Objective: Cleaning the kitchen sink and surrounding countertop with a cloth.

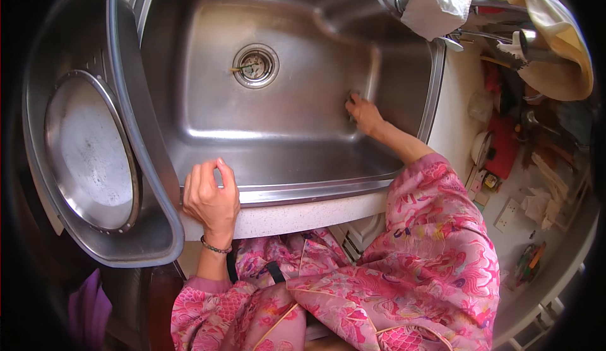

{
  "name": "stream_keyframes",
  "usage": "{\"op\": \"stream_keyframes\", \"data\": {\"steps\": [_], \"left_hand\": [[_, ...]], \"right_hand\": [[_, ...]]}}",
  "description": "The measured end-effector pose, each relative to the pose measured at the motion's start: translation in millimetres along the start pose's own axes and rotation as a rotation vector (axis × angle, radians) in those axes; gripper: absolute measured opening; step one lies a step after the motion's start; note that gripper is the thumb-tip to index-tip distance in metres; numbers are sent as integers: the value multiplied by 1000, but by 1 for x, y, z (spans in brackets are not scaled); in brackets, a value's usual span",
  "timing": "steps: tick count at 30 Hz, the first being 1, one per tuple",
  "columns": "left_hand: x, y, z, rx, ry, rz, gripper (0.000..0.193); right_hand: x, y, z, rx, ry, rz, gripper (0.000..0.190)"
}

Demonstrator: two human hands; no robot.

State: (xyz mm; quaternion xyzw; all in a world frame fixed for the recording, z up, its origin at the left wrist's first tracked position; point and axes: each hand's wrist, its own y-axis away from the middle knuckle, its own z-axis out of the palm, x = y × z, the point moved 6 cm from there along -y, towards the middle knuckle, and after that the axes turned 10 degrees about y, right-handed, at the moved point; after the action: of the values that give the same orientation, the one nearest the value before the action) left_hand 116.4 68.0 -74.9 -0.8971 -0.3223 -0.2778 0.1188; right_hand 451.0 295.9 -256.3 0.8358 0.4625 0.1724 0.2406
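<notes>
My right hand [365, 114] reaches into a stainless steel sink [298, 105] and presses a small dark scouring pad [351, 96], mostly hidden by the fingers, against the right edge of its floor. Above the sink's near rim is my left hand [211, 190], loosely curled with thumb and forefinger close together; nothing shows in it. The drain strainer [256, 67] lies left of centre in the sink, with a thin green and yellowish scrap [239, 69] across it.
At the left stands a metal basin [156, 157] with an oval metal tray or lid [90, 147] in it. A faucet [497, 0] with white cloth [440, 7] by it is at the upper right. Cluttered items, including a red board [502, 145], lie right of the counter [454, 100].
</notes>
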Motion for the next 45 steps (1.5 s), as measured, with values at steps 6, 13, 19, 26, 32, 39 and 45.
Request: {"op": "stream_keyframes", "data": {"steps": [6, 13, 19, 26, 32, 39, 45], "left_hand": [[4, -2, 3, -3, 24, 1, 9], [-4, 0, -3, -8, -25, -43, 10], [6, -4, 0, 39, 50, 24, 9], [0, 0, 0, 22, 33, 15, 9], [2, -5, -3, 36, 104, 10, 10], [8, -5, -4, 39, 111, 32, 10], [-1, -1, -8, 36, 134, 9, 9]], "right_hand": [[106, -57, -26, 401, -361, 926, 30], [-66, -137, -88, 783, -198, 218, 28], [13, -143, -101, 554, -390, 654, 51], [-26, -172, -124, 654, -246, 205, 60], [21, -93, -47, 628, -234, 939, 44], [-113, -154, -65, 688, -835, 1010, 33], [-84, -154, -119, 810, -702, 839, 38]]}}
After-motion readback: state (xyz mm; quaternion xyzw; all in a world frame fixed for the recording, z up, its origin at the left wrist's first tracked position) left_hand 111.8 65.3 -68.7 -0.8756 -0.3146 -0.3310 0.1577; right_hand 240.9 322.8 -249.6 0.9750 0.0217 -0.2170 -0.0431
